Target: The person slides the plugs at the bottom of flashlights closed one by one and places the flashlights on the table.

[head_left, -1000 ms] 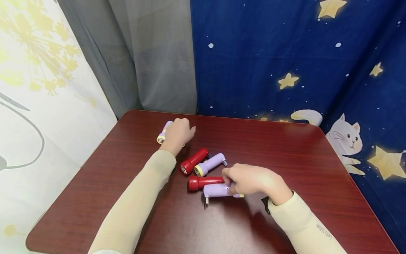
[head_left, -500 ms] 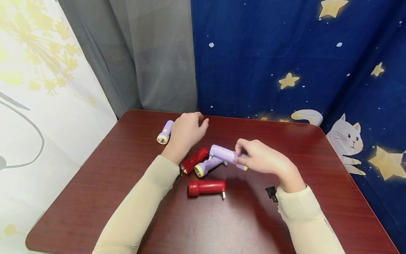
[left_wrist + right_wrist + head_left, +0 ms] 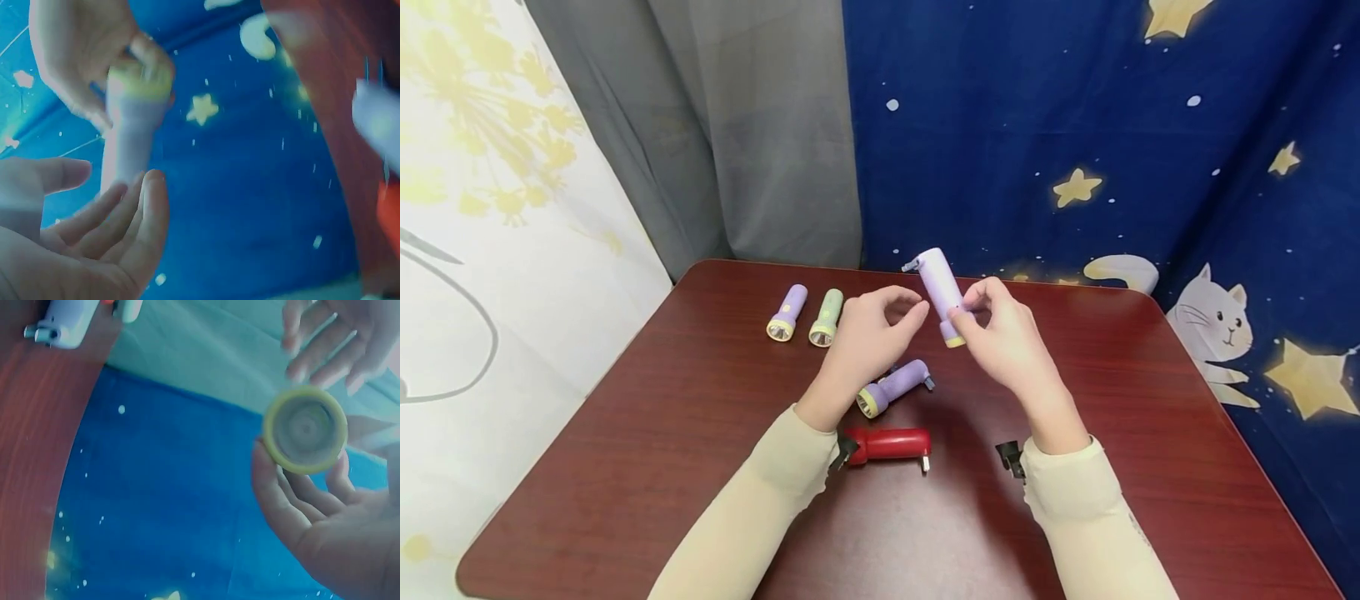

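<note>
A purple flashlight (image 3: pixel 942 286) is held up above the table by my right hand (image 3: pixel 1011 342), which pinches it near its yellow-rimmed head; a metal plug sticks out at its top end. My left hand (image 3: pixel 871 337) is just left of it, thumb and fingers parted, holding nothing. In the left wrist view the left fingers (image 3: pixel 147 219) curve close to the flashlight's body (image 3: pixel 128 137); whether they touch is unclear. The right wrist view shows the flashlight's yellow-rimmed lens (image 3: pixel 305 430) facing the camera, between the right thumb and fingers (image 3: pixel 275 500).
Standing apart at the back left are a purple flashlight (image 3: pixel 788 312) and a green one (image 3: pixel 827 317). Another purple flashlight (image 3: pixel 898 386) lies near the left wrist, and a red one (image 3: pixel 895 444) in front of it. The left forearm hides part of the table (image 3: pixel 700 375).
The right hand has raised the purple flashlight from the pile and tilted it upright. My left hand has moved right toward it, uncovering the green flashlight and covering a red one.
</note>
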`<action>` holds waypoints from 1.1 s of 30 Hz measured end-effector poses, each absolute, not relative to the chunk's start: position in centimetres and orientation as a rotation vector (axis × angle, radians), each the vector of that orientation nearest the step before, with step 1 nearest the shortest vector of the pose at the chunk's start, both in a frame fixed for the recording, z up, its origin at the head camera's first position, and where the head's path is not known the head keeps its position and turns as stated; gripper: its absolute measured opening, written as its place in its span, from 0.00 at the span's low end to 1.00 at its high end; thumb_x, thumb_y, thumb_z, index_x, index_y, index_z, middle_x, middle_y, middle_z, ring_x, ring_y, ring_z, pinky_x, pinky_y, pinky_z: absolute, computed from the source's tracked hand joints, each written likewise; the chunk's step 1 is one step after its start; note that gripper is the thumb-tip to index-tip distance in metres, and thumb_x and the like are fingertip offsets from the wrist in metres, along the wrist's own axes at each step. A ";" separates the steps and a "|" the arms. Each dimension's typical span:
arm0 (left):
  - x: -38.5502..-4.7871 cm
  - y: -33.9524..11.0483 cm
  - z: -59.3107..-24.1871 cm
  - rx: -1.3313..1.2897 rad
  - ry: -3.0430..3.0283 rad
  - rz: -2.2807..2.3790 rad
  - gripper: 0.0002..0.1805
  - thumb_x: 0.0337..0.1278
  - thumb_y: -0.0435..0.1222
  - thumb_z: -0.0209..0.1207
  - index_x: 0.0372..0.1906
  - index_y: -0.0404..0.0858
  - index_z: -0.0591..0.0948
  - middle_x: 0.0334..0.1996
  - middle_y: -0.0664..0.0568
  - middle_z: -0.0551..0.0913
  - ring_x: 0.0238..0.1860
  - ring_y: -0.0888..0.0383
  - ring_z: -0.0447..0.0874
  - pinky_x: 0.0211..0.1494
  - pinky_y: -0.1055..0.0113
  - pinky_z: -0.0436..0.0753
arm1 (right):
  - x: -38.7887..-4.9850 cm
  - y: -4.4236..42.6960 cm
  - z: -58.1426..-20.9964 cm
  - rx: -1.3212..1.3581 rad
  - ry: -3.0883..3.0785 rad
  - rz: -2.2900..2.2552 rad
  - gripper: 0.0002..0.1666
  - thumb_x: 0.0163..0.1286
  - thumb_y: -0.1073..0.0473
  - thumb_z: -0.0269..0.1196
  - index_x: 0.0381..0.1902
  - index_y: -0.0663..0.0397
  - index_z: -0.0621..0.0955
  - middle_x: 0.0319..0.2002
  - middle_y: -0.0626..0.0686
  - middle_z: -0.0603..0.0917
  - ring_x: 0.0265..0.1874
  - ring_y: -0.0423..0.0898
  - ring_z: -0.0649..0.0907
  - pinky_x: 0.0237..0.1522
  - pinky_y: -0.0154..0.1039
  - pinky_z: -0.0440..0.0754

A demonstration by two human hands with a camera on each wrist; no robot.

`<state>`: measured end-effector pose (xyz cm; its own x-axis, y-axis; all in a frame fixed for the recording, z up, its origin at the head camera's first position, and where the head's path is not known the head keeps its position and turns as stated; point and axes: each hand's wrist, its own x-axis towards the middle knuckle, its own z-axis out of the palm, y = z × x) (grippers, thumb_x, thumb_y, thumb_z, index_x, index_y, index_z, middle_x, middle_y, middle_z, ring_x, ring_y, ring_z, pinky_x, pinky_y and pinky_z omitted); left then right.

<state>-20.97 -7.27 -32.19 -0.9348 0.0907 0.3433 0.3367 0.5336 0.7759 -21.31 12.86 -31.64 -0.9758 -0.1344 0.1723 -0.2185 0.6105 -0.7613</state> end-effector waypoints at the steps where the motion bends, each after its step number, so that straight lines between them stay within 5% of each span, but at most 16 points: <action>1: -20.9 -7.1 -32.3 -0.352 -2.509 -1.418 0.18 0.73 0.45 0.64 0.56 0.38 0.88 0.46 0.49 0.94 0.42 0.56 0.94 0.51 0.60 0.91 | -21.2 12.5 -31.7 0.294 -2.695 1.339 0.19 0.77 0.53 0.66 0.56 0.55 0.73 0.60 0.60 0.87 0.56 0.58 0.89 0.57 0.56 0.89; 7: -20.7 -6.7 -32.8 -0.308 -2.390 -1.661 0.24 0.72 0.44 0.66 0.64 0.35 0.83 0.53 0.43 0.92 0.51 0.51 0.95 0.54 0.56 0.92 | -20.4 11.0 -32.4 0.285 -2.609 1.401 0.40 0.70 0.57 0.73 0.74 0.54 0.68 0.52 0.58 0.86 0.53 0.56 0.88 0.55 0.53 0.89; 14: -20.2 -7.5 -33.4 -0.269 -2.347 -1.796 0.26 0.72 0.43 0.66 0.66 0.32 0.82 0.55 0.40 0.91 0.56 0.48 0.92 0.59 0.53 0.90 | -19.0 9.7 -33.6 0.374 -2.588 1.339 0.50 0.65 0.51 0.78 0.78 0.52 0.65 0.43 0.54 0.83 0.42 0.50 0.87 0.49 0.46 0.89; 20: -19.2 -8.2 -33.7 -0.214 -2.356 -1.933 0.25 0.78 0.40 0.60 0.71 0.31 0.77 0.59 0.38 0.89 0.54 0.48 0.91 0.60 0.51 0.90 | -18.6 9.4 -33.5 0.518 -2.519 1.447 0.46 0.68 0.56 0.76 0.78 0.50 0.66 0.47 0.57 0.85 0.45 0.51 0.90 0.52 0.52 0.91; 28: -18.6 -8.3 -34.3 -0.203 -2.395 -2.003 0.25 0.82 0.38 0.55 0.76 0.37 0.74 0.64 0.40 0.86 0.61 0.47 0.88 0.66 0.46 0.86 | -19.1 9.6 -33.8 0.633 -2.568 1.467 0.44 0.73 0.57 0.72 0.80 0.35 0.66 0.58 0.58 0.86 0.47 0.52 0.92 0.52 0.50 0.92; 33: -18.5 -8.3 -34.6 -0.223 -2.421 -1.982 0.25 0.81 0.37 0.55 0.76 0.36 0.73 0.65 0.40 0.85 0.65 0.46 0.86 0.70 0.45 0.83 | -19.1 9.5 -34.0 0.654 -2.575 1.437 0.40 0.72 0.57 0.72 0.77 0.38 0.69 0.55 0.57 0.86 0.44 0.51 0.92 0.48 0.48 0.93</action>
<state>-18.48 -8.31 -34.64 -0.9899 0.1069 0.0936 0.1129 0.1917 0.9749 -19.09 9.53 -33.98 -0.8994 -0.3102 0.3081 -0.4251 0.4555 -0.7822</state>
